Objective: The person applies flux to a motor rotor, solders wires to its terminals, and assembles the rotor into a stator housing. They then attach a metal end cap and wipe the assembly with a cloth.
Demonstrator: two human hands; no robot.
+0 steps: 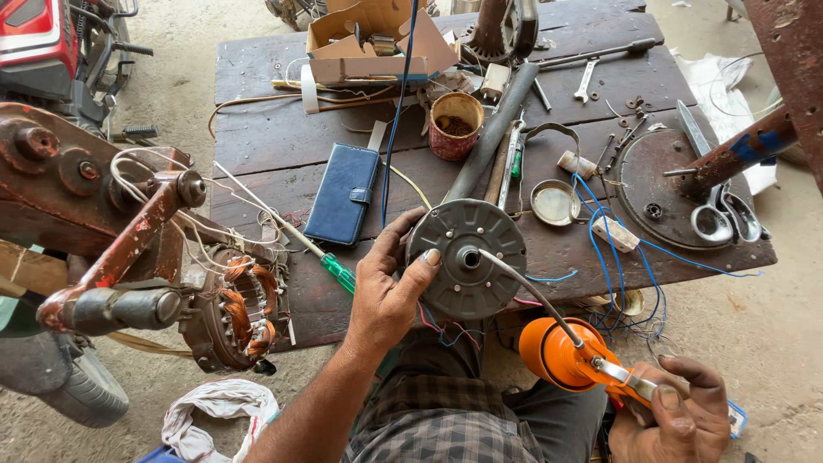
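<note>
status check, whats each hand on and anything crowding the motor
Left hand grips round grey motor housing, thumb by hub. Right hand holds orange oil can, spout tip at hub. Green-handled screwdriver and blue wallet case lie close left.

A single head-worn camera looks steeply down and forward from above the person's lap. The left hand (390,287) lies near frame centre and the right hand (677,411) sits at the lower right corner, both at close range. Beyond the hands, the table (274,137) runs to the top edge. Ground shows on both sides of the hands. No second view exists, so no scene part is shared.
</note>
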